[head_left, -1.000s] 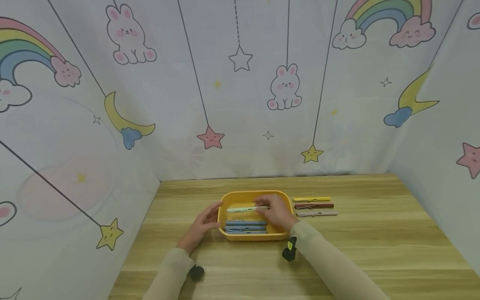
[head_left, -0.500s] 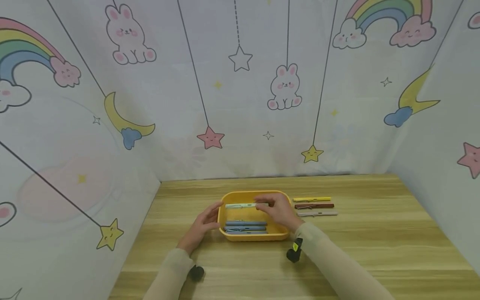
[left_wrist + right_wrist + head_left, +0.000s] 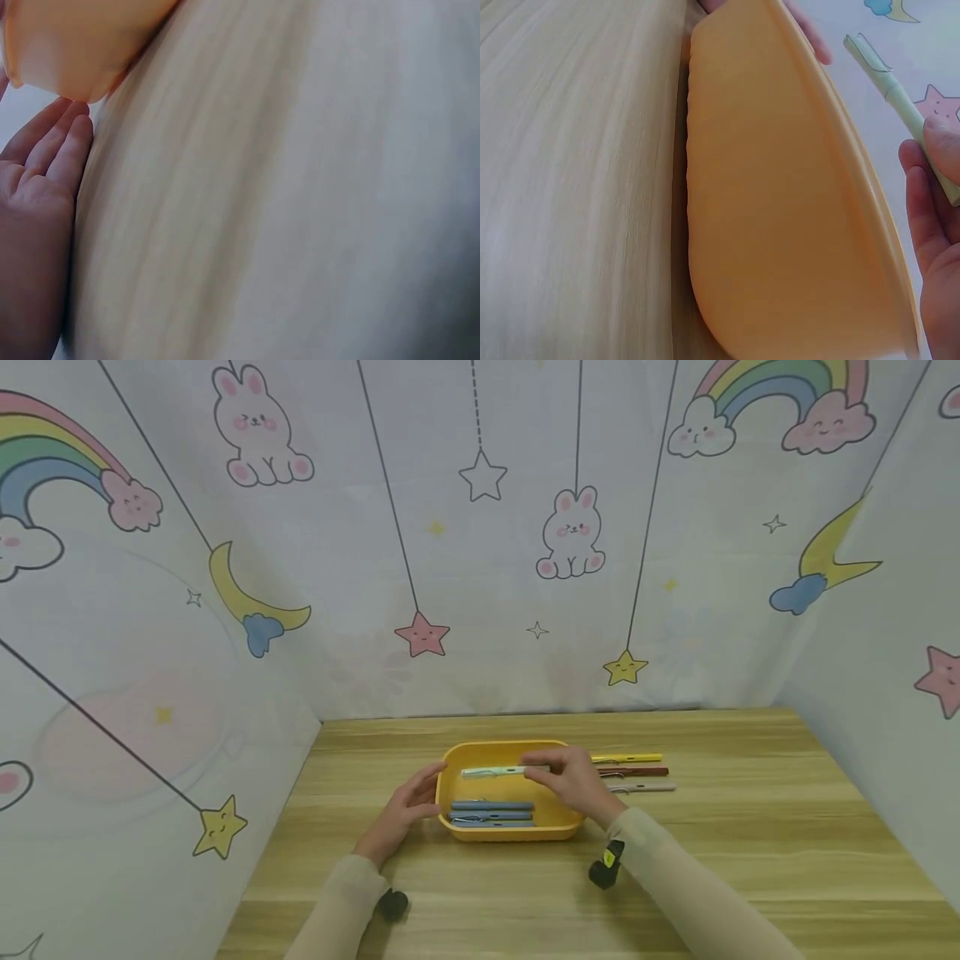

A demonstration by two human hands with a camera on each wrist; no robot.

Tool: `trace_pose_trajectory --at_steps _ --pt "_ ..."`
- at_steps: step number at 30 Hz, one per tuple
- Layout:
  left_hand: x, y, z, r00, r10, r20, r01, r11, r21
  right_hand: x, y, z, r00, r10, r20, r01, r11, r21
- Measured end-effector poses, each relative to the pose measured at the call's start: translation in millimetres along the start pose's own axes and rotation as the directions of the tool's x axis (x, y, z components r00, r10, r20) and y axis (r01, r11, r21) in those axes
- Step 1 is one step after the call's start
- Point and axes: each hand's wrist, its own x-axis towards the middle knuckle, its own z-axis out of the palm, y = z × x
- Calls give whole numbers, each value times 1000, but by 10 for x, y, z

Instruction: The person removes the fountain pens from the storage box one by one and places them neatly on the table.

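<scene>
My right hand [image 3: 573, 781] pinches a pale green pen [image 3: 491, 772] by its right end between thumb and fingers, over the far part of a yellow plastic basket [image 3: 510, 837]. The right wrist view shows the pen [image 3: 900, 105] tilted, its clip end pointing away from the hand, above the basket's rim. Several blue pens [image 3: 491, 816] lie side by side along the basket's near wall. At the basket's left end rests my left hand [image 3: 401, 814], fingers nearly straight and spread along the outside; in the left wrist view its fingertips [image 3: 75, 127] are right at the wall.
Just right of the basket lie a yellow pen [image 3: 630, 758], a dark red pen [image 3: 637, 772] and a pale pink pen [image 3: 645, 787], partly behind my right hand. The wooden table [image 3: 750, 827] meets a printed cloth backdrop [image 3: 495, 685] at its back edge.
My right hand first shifted the green pen toward the basket's far wall, then moved it slightly right. My left hand and the blue pens have stayed put.
</scene>
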Motion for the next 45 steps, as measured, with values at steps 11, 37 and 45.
trace_pose_trajectory --at_steps 11,37,45 --pt "-12 13 2 1000 -13 -7 13 1000 -3 -82 63 -185 997 0 -73 -1 1000 -12" --pt "0 -8 -5 999 35 3 -35 999 -21 -369 362 -763 980 80 -180 -60 991 116" --pt "3 -21 -2 1000 4 -15 -4 1000 15 -471 424 -926 967 137 -216 -136 991 17"
